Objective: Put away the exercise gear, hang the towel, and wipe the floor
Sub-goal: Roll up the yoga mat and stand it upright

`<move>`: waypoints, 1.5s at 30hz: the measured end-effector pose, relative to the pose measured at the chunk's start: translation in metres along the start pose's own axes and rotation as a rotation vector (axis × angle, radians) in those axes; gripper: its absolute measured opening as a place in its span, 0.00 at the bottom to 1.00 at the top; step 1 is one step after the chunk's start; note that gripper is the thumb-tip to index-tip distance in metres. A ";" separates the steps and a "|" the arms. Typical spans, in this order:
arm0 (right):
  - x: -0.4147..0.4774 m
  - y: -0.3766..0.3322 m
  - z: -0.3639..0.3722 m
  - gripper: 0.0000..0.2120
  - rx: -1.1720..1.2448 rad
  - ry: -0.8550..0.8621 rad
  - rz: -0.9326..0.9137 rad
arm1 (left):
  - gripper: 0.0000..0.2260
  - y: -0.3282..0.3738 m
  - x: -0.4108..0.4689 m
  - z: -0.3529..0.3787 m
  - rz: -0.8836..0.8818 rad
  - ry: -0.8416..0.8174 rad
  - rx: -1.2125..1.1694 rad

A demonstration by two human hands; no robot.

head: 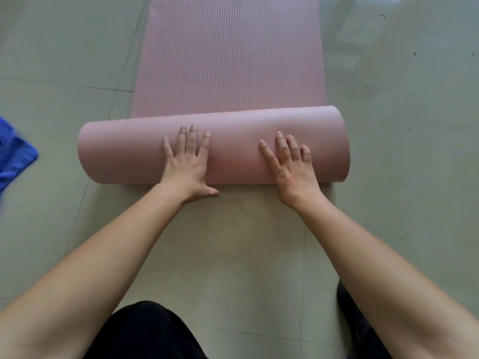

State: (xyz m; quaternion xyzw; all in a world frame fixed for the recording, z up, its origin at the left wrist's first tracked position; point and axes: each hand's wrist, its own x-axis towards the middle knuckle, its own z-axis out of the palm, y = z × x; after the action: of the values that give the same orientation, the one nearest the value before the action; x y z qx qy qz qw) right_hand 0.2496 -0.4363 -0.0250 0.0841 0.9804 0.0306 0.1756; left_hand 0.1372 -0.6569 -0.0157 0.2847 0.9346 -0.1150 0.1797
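A pink exercise mat (228, 60) lies on the tiled floor, its near part wound into a thick roll (124, 151) that spans the middle of the view. The flat ribbed part runs away from me to the top edge. My left hand (188, 164) rests palm down on the roll left of centre, fingers spread. My right hand (291, 167) lies flat on the roll right of centre, fingers apart. Neither hand closes around the mat. A blue towel (15, 156) lies crumpled on the floor at the left edge, partly cut off.
Pale green-grey floor tiles (401, 151) surround the mat on both sides. My dark-clad knees (145, 332) are at the bottom of the view, close behind the roll. Small dark specks dot the floor at the right.
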 end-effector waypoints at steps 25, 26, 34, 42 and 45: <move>-0.045 0.036 -0.035 0.42 0.348 0.151 0.200 | 0.25 0.033 -0.011 -0.058 0.034 0.409 -0.399; -0.044 0.035 -0.027 0.46 0.329 0.098 0.183 | 0.31 0.036 -0.016 -0.049 0.077 0.319 -0.322; -0.039 0.040 0.013 0.58 0.151 0.122 0.188 | 0.45 0.063 -0.013 -0.003 0.032 0.116 0.157; -0.051 0.061 -0.045 0.54 0.308 -0.112 0.042 | 0.24 0.038 -0.008 -0.064 0.211 -0.017 -0.108; -0.055 0.065 -0.074 0.56 0.437 -0.189 0.025 | 0.27 0.019 -0.003 -0.096 0.266 -0.215 -0.248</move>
State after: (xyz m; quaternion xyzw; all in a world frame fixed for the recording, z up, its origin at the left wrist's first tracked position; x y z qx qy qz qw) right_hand 0.2848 -0.3843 0.0693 0.1345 0.9418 -0.1881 0.2439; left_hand 0.1242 -0.6125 0.0708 0.3673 0.8711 -0.0039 0.3258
